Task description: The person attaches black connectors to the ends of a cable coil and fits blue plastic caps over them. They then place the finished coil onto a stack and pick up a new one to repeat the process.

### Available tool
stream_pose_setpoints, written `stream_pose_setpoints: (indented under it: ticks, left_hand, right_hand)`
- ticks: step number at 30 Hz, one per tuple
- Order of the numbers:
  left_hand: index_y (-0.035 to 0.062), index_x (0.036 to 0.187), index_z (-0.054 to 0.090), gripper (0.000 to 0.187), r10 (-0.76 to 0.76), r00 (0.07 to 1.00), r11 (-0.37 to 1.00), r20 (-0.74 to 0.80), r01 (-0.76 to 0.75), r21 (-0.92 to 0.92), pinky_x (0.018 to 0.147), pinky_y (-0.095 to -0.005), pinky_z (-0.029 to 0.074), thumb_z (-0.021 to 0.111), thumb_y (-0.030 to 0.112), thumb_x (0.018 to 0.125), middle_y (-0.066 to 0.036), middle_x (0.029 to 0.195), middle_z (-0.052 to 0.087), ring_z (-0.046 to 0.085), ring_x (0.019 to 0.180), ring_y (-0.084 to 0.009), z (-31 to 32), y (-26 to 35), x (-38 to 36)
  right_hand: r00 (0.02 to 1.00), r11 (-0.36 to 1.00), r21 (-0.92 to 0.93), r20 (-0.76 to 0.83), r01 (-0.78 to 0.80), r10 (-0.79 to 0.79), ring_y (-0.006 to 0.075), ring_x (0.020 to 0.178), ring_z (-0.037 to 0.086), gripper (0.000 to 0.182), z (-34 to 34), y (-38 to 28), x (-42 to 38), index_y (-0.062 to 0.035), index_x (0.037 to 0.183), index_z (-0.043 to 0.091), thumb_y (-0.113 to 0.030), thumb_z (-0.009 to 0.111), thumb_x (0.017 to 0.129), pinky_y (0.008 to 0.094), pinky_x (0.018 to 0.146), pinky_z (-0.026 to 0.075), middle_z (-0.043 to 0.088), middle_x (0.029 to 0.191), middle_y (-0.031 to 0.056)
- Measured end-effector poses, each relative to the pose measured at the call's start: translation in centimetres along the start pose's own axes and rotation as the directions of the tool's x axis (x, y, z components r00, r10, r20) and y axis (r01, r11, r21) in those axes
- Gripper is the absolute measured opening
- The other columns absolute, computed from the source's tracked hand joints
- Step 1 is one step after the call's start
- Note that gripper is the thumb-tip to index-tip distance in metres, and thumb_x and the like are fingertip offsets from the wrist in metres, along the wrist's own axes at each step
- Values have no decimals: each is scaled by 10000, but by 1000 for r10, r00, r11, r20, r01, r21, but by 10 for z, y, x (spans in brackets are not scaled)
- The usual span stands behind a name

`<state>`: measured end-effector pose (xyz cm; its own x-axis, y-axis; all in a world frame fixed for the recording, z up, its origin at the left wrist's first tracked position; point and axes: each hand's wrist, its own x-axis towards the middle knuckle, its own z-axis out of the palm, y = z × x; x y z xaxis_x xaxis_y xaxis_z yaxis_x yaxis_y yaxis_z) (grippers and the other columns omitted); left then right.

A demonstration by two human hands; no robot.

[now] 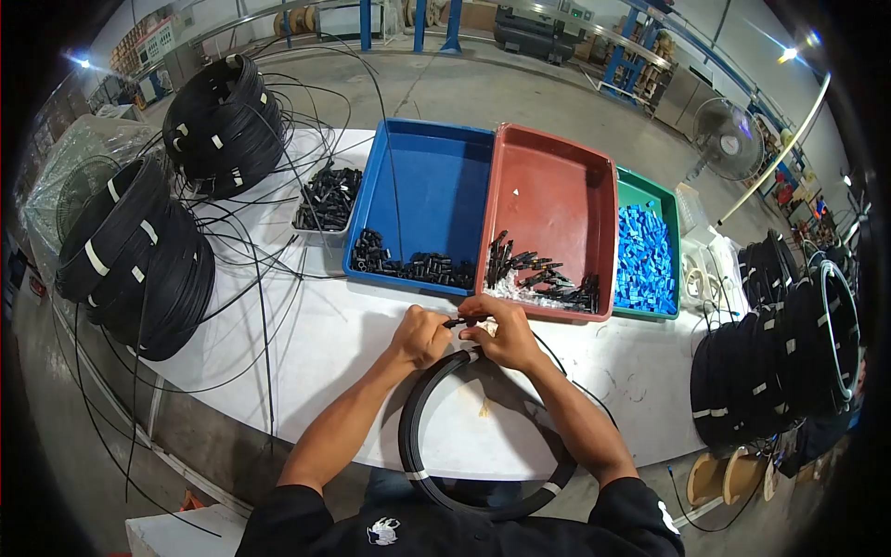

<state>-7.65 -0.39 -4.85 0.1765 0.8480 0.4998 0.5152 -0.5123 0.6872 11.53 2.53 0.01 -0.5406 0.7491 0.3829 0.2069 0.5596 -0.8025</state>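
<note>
Both hands meet over the white table [325, 320], just below the blue tray [436, 181] and the red tray [557, 176]. My left hand [422, 334] is closed on a thin black cable piece [457, 323]. The fingers of my right hand [504, 334] are pinched round the other end of this piece, a dark part too small to name. Below the hands a coil of black cable [413, 422], bound with white bands, lies at the table's front edge against the person's body. From near my right hand a loose black cable [580, 388] curves rightward.
Black parts [418, 269] lie in the blue tray, black pieces [538, 269] in the red one. A green tray [676, 241] holds blue parts [645, 260]. A small box of black parts [329, 200] stands left. Cable coils stack at left [139, 260] and right [752, 371].
</note>
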Motion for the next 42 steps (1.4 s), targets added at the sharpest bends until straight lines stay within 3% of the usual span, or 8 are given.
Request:
stream_pose_setpoints:
  ticks: [7,13,17,24,29,31,36,42]
  left_hand:
    - [-38,578,541,279,0,1000,996,30,3,-92,511,-465,461,509,197,724,-272,583,537,570,497,-422,-2,4,-3]
    - [24,588,568,180,235,971,908,34,-232,349,482,-434,502,585,184,669,-178,533,585,597,461,-357,-17,9,5]
    - [-4,551,555,222,113,994,981,2,-112,158,474,-434,476,575,187,663,-206,524,562,577,445,-364,-12,2,2]
    - [-53,588,566,276,-39,999,991,27,43,-129,512,-443,469,501,185,713,-285,563,515,567,489,-415,-2,6,-6]
    - [-37,657,647,201,130,989,937,72,-146,317,495,-431,514,554,141,662,-226,551,593,610,476,-358,-3,24,-4]
    - [-27,667,650,201,129,986,917,102,-158,365,507,-432,534,567,156,656,-193,538,602,623,479,-337,-4,28,-3]
    - [-22,593,585,211,148,989,973,27,-151,172,478,-429,493,560,174,668,-216,519,555,593,460,-368,-4,17,3]
    - [-52,589,575,251,-8,999,997,50,12,-71,505,-426,490,539,174,692,-230,527,547,573,457,-376,-12,11,-2]
  right_hand:
    - [959,927,-269,-39,261,-282,284,648,658,224,9,11,1,-18,918,705,79,721,717,379,581,513,692,788,119]
    - [952,957,-31,97,-289,291,161,703,697,100,6,-9,5,27,902,689,-14,736,824,313,607,520,735,822,136]
    - [981,969,179,-66,-168,182,178,731,695,152,11,-2,2,22,898,689,50,766,770,298,647,535,732,889,136]
    - [941,922,-240,-73,305,-330,255,746,707,216,11,0,1,-24,827,687,160,677,714,339,617,547,723,846,102]
    - [982,959,-223,-36,173,-185,249,670,693,135,5,-13,-1,-27,863,668,78,683,779,354,589,522,698,743,111]
    - [974,976,-105,106,-192,202,230,686,700,52,-2,-17,2,-8,862,658,34,665,833,344,577,511,708,747,128]
    - [994,999,-37,101,-40,43,256,798,726,235,-10,-15,2,-1,1079,598,-70,707,883,361,686,532,721,856,161]
    - [988,992,-66,-100,109,-116,233,798,730,264,6,0,-11,4,941,706,171,681,738,307,678,568,727,880,131]
